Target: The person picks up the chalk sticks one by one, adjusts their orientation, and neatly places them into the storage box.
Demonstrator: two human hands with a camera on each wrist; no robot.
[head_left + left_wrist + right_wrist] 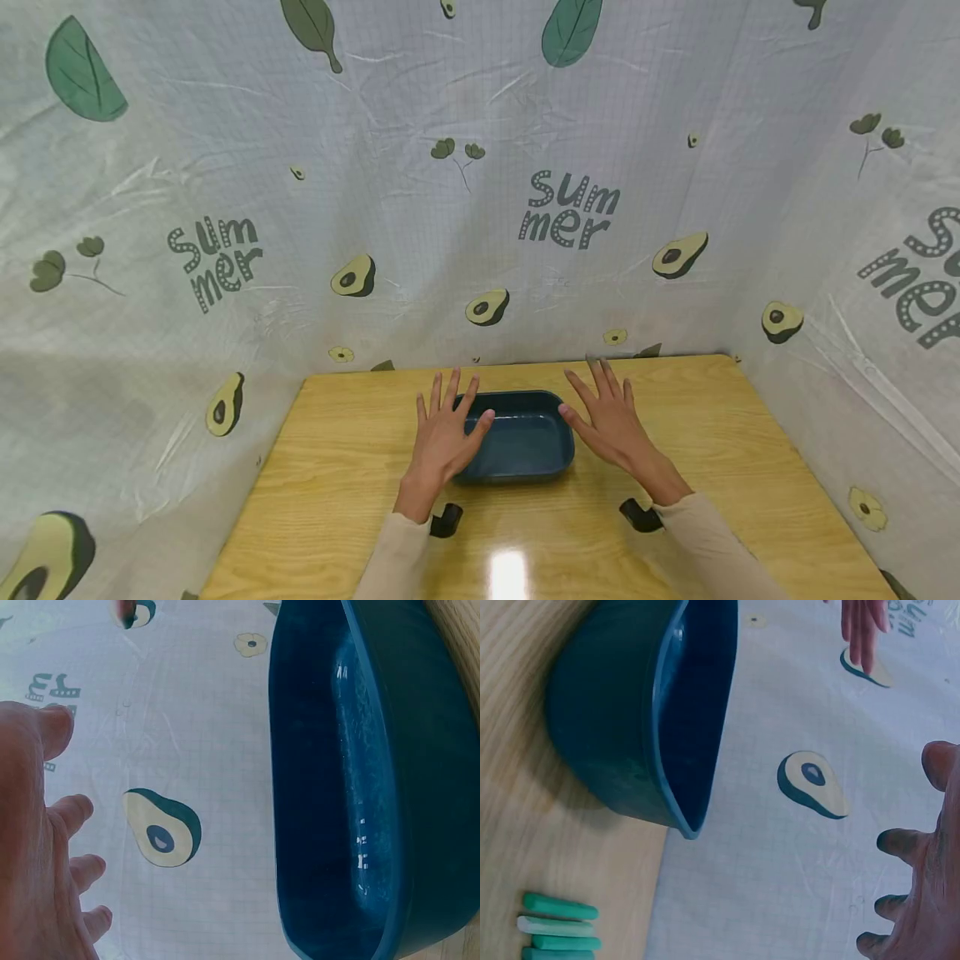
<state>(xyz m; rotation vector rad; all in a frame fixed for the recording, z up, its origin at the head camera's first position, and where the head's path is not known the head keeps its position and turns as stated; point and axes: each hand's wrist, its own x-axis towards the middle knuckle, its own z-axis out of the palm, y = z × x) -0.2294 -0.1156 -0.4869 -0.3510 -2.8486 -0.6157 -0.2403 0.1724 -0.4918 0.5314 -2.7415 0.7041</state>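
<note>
A dark blue rectangular basin [521, 448] with rounded corners sits on the wooden table, with nothing visible inside it. My left hand [444, 437] hovers at its left side, fingers spread and straight, overlapping the rim in the head view. On the right side my right hand [613, 423] is held up likewise, fingers spread, thumb near the basin's right rim. Neither hand holds anything. In the right wrist view, several green and whitish chalk-like sticks [561, 928] lie side by side on the table; the head view does not show them, perhaps because the right hand covers them.
The wooden table [315, 500] ends at a back edge against a white sheet [420, 242] printed with avocados and leaves. The sheet also hangs along both sides. Black wrist mounts [641, 515] sit by both wrists. A bright light reflection falls near the front.
</note>
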